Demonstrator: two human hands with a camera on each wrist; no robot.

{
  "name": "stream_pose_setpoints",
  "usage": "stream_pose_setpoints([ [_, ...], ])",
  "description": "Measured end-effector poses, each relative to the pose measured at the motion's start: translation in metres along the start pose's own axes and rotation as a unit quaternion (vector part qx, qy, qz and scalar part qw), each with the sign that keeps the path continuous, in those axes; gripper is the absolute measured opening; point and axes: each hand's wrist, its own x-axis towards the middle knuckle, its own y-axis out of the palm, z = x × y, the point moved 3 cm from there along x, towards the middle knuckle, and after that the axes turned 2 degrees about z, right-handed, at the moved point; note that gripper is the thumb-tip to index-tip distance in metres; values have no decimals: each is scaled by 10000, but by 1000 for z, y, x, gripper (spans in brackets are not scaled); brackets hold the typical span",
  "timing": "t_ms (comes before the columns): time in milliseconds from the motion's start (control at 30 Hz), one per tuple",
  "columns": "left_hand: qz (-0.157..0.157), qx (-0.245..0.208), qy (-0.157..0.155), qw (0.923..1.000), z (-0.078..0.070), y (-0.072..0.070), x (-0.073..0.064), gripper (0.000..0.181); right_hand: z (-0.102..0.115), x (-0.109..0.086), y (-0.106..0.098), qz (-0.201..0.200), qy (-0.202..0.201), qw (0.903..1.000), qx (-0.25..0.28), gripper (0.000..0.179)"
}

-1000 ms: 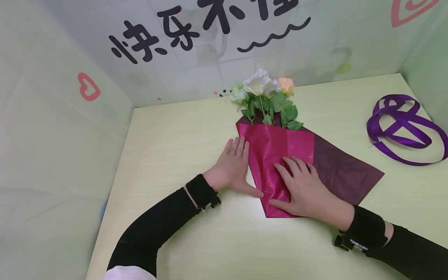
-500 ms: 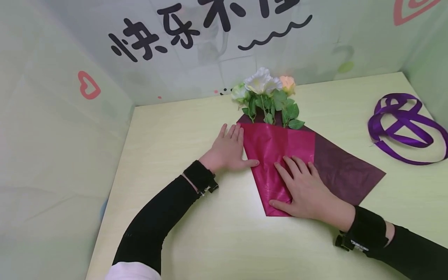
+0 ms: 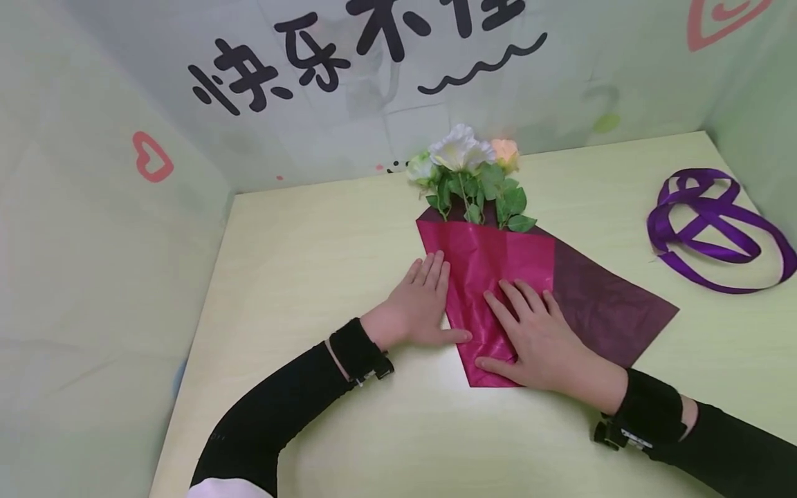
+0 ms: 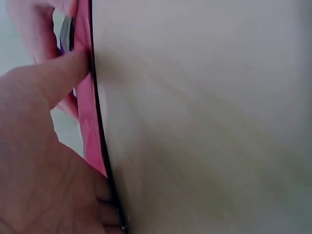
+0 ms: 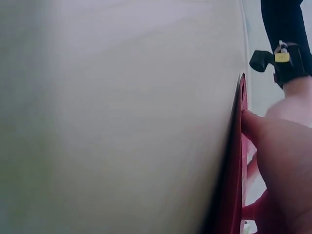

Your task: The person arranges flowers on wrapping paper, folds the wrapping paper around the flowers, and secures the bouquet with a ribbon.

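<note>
Wrapping paper [image 3: 471, 277], bright pink on the folded-over flap and dark plum on the other face, lies on the table around a bunch of artificial flowers [image 3: 462, 149]. White, pale green and peach blooms with green leaves stick out of its top, and the lower stems are hidden. My left hand [image 3: 420, 301] rests flat along the paper's left folded edge, fingers straight, thumb on the pink. My right hand [image 3: 542, 339] presses the pink flap with spread fingers. In the left wrist view the thumb [image 4: 68, 70] touches the paper's edge; the right wrist view shows the right thumb [image 5: 253, 124] on it.
A loosely coiled purple ribbon [image 3: 710, 207] lies at the table's back right. The plum corner [image 3: 616, 304] of the paper spreads out to the right. A printed cloth backdrop [image 3: 349, 117] stands behind the pale wooden table [image 3: 299, 242].
My left hand slides up the left edge of the paper toward its top corner, then back down to about the middle. My right hand stays in place on the flap.
</note>
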Motion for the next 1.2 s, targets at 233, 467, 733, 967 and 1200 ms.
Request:
stream_pose_setpoints([
  [233, -91, 525, -87, 9985, -9, 6, -12, 149, -8, -5, -2, 639, 141, 9971, 376, 102],
  [467, 42, 820, -240, 9963, -13, 8, -13, 161, -32, -20, 0, 902, 360, 9949, 270, 103],
  [733, 68, 831, -272, 9961, -9, 7, -13, 162, -58, -33, -5, 898, 563, 9933, 451, 92],
  [967, -256, 728, -77, 9970, -9, 7, -15, 157, -61, -34, -7, 818, 513, 9943, 452, 90],
  [1200, -699, 601, 1242, 9880, -25, 1, -20, 118, -59, -30, -13, 932, 536, 9942, 36, 90],
])
